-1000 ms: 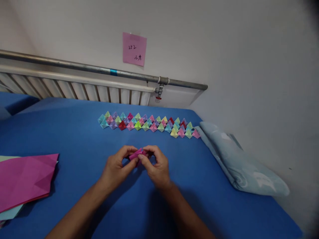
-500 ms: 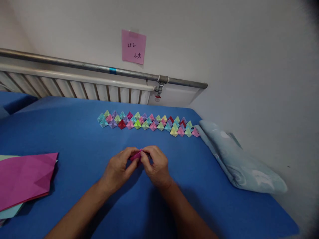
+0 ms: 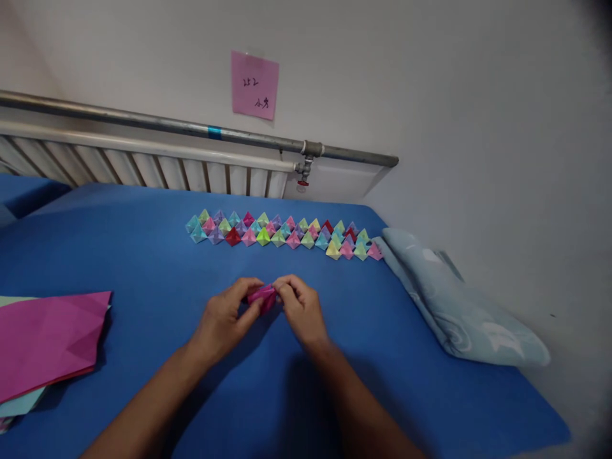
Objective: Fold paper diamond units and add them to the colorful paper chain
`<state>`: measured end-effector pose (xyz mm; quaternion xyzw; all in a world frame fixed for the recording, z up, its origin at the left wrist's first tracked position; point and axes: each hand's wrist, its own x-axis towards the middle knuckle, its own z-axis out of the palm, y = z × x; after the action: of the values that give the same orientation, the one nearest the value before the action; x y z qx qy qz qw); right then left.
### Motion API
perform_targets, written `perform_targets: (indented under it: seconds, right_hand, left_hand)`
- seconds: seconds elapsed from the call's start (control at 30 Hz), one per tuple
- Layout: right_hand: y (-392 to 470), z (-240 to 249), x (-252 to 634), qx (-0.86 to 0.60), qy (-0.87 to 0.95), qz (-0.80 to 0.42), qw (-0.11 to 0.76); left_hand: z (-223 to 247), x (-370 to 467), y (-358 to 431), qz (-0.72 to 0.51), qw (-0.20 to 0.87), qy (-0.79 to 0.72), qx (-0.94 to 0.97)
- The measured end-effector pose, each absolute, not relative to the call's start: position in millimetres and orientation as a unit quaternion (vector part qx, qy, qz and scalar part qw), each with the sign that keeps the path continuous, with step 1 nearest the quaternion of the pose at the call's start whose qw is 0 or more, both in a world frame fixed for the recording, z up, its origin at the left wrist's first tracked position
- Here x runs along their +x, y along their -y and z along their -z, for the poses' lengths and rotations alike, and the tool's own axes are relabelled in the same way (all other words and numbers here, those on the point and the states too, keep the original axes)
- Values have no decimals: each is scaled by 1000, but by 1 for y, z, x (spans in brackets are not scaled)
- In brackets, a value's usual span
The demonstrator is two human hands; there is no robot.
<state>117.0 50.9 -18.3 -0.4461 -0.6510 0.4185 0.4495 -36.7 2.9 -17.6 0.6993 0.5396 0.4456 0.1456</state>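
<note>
A small folded piece of magenta paper [image 3: 264, 298] is held between my two hands above the blue surface. My left hand [image 3: 224, 319] grips its left side, thumb in front and fingers behind. With thumb and fingertips my right hand [image 3: 300, 307] pinches its upper right edge. Parts of the paper are hidden by the fingers. Beyond my hands, several folded paper pieces [image 3: 262, 236] in many colours stand in close rows.
At the left lies a stack of paper sheets, magenta [image 3: 52, 344] on top. A folded light blue cloth [image 3: 459, 312] rests at the right by the wall. Behind the blue surface [image 3: 143, 255] are a white radiator [image 3: 172, 173], a metal pipe [image 3: 157, 123] and a pink note [image 3: 255, 86].
My right hand has shifted slightly right, and more of the magenta paper now shows between my hands. The view has tilted a little.
</note>
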Motion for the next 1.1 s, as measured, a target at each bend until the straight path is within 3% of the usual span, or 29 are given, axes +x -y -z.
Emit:
perform_targets:
  seconds: [0.27, 0.47, 1.1]
  right_hand:
    - [-48, 9, 120, -402, 617, -476, 481]
    - [-46, 8, 121, -377, 615, -476, 502]
    - [-46, 8, 118, -402, 665, -441, 448]
  left_hand:
    - [3, -36, -3, -483, 281, -570, 602]
    - [1, -37, -2, -484, 286, -569, 600]
    - [3, -38, -3, -445, 293, -560, 634]
